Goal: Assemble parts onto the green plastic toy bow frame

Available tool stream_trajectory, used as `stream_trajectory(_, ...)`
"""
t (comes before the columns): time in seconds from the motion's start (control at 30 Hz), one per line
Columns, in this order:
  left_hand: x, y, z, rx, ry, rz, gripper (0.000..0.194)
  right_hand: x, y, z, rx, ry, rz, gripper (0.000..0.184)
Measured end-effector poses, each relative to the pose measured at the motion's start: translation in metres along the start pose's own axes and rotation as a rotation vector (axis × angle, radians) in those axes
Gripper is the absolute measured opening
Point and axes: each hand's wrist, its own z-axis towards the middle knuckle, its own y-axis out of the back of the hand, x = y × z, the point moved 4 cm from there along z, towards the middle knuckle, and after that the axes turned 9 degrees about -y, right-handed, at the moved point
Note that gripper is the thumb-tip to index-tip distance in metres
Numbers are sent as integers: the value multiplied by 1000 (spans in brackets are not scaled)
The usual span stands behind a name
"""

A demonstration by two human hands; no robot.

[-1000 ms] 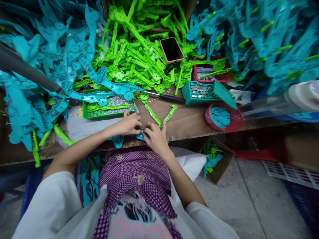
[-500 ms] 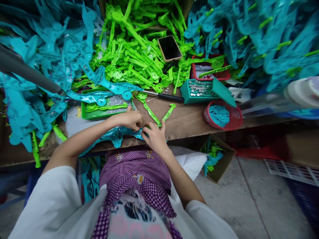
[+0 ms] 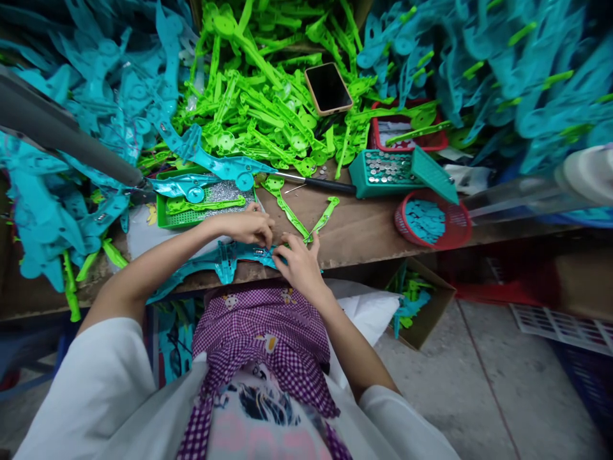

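My left hand (image 3: 249, 227) and my right hand (image 3: 299, 263) meet at the front edge of the wooden bench (image 3: 364, 231). Both pinch a long teal plastic part (image 3: 221, 259) that lies along the bench edge and reaches left under my left forearm. The fingertips work at its right end, where a small shiny piece shows. Just beyond my right hand lie two loose green plastic arms (image 3: 306, 223) in a V shape.
A green tray of small screws (image 3: 209, 203) sits behind my left hand. A screwdriver (image 3: 317, 184), a teal box of metal discs (image 3: 389, 170), a red basket of teal pieces (image 3: 431, 221) and a phone (image 3: 328, 88) lie further back. Heaps of green parts (image 3: 258, 102) and teal parts (image 3: 71, 147) surround them.
The teal part has slid left, out from under my hands, so more of it shows along the bench edge. My hands stay together at its right end.
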Motion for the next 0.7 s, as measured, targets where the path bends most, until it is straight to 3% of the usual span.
stream_trajectory(0.33, -2, -14, -16, -120, -96, 55, 32, 3, 1, 3, -4, -24, -6, 18)
stream_trajectory(0.7, -2, -14, -16, -77, -102, 173, 41, 4, 1, 4, 3, -42, -35, 19)
